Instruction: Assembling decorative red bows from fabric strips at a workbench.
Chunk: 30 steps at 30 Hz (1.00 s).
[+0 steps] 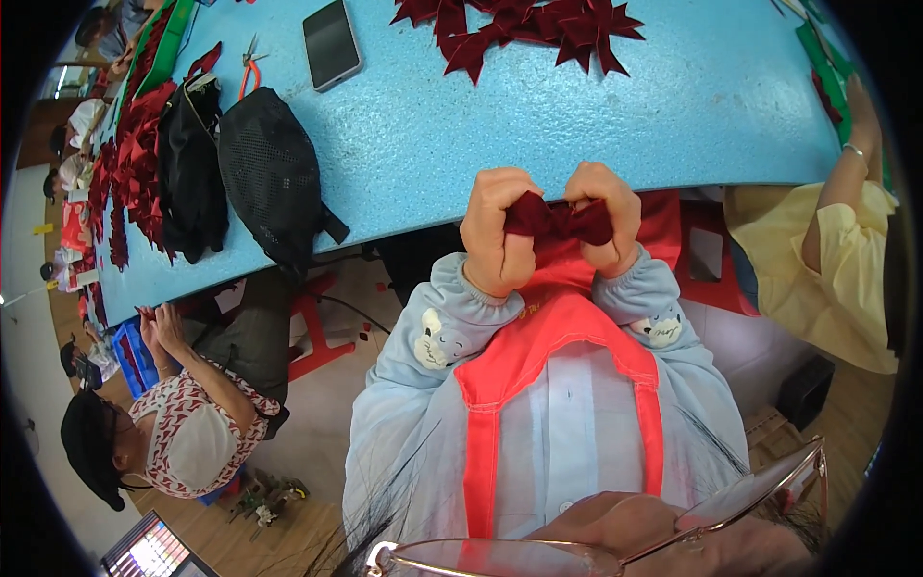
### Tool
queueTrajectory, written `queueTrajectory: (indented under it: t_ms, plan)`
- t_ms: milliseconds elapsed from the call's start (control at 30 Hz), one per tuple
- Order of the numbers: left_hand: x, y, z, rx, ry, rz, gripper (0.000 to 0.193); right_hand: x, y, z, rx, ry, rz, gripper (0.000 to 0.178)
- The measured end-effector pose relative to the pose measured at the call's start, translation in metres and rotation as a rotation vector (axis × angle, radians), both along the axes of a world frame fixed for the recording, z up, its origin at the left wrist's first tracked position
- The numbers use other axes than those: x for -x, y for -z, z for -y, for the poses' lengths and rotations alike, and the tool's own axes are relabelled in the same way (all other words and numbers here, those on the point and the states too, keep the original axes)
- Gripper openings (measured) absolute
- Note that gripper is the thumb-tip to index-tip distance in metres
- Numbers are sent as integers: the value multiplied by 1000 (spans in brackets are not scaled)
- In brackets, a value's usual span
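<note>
A dark red velvet bow [558, 221] is stretched between my two hands, just off the near edge of the blue table. My left hand [500, 231] is closed on the bow's left loop, fingers curled round it. On the other side my right hand [608, 213] grips the right loop, its fingers bent over the top. The middle of the bow shows between them; its back and any tails are hidden. Farther off on the table lies a pile of similar dark red bows [538, 29] with pointed tails.
On the blue table [433, 144] are a phone [332, 46], orange-handled pliers [250, 72], a black mesh bag [269, 154] and a heap of red bows [135, 163]. Co-workers sit at left, one in a patterned top [207, 433], and at right, in yellow [817, 250].
</note>
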<state>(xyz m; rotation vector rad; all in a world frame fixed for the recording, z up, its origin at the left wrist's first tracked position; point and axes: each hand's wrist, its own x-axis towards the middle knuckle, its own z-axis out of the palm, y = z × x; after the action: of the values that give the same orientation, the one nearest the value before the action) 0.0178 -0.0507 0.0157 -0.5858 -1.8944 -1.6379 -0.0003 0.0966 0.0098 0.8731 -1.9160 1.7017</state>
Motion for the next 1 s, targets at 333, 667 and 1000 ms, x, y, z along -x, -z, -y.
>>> queueTrajectory:
  t_ms: [333, 667, 1000]
  plan:
    - [-8, -5, -13, -343, 109, 565, 16, 14, -14, -6, -293, 168, -458, 28]
    - [-11, -8, -7, -375, 282, 650, 17, 19, -29, -10, -268, 225, -436, 22]
    - [-9, -10, -1, -409, 424, 527, 23, 15, -28, -10, -277, 110, -363, 13]
